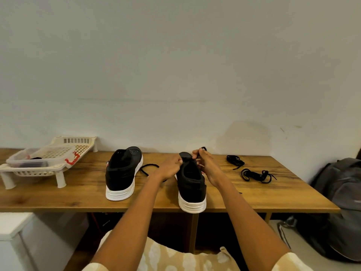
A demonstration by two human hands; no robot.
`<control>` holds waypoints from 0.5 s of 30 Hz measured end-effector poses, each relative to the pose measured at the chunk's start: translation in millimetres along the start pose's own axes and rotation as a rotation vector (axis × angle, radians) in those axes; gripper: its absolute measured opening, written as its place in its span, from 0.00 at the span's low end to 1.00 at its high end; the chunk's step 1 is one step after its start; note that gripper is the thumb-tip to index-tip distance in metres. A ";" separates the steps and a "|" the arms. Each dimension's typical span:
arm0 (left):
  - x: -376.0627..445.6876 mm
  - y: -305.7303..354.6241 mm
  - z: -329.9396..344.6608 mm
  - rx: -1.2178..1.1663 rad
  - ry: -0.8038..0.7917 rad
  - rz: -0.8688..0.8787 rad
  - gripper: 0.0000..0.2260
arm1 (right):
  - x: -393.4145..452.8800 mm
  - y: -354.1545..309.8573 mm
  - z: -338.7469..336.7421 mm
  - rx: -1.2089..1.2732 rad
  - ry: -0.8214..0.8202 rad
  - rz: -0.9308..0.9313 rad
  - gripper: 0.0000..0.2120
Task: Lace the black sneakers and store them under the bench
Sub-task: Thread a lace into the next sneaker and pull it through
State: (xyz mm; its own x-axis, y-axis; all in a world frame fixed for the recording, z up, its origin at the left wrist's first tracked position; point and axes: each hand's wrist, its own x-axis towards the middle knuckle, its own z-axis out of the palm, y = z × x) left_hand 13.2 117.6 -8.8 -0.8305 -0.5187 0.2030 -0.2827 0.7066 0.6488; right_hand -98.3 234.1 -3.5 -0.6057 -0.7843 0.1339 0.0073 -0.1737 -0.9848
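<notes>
On the wooden bench (pixel 78 190), both hands pinch a black lace (pixel 203 148) at the right white-soled black sneaker (pixel 192 184); lacing barely begun.

No readable text anywhere; small mark on tongue of left sneaker (pixel 123 169), mid-frame, too blurry to read.

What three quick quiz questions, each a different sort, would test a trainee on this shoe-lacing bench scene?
1. True or false: both sneakers stand with their heels toward the person.
2. Which sneaker are the hands working on: A, the left one, or B, the right one?
3. What lies loose on the bench right of the hands?

Key:
1. True, left sneaker and right sneaker.
2. B; left hand and right hand meet at its tongue.
3. Two bundled black laces.
</notes>
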 end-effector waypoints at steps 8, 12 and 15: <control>7.2 1.5 -6.6 -0.259 0.160 0.037 0.14 | 1.4 -9.3 16.5 -0.706 -0.092 -0.155 0.15; 14.2 10.6 -3.4 -0.211 0.219 0.161 0.09 | 3.7 -10.5 13.8 -0.730 -0.186 -0.127 0.13; 17.6 13.6 -8.0 -0.067 0.174 0.179 0.11 | 9.8 -7.1 11.4 -0.673 -0.168 -0.162 0.13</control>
State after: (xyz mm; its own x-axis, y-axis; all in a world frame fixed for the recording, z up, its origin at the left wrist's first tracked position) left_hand -1.5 114.2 9.4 -0.7676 -0.4675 0.4384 -0.1015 0.7640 0.6371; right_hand -95.3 220.9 6.0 -0.4264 -0.8704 0.2463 -0.5979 0.0669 -0.7988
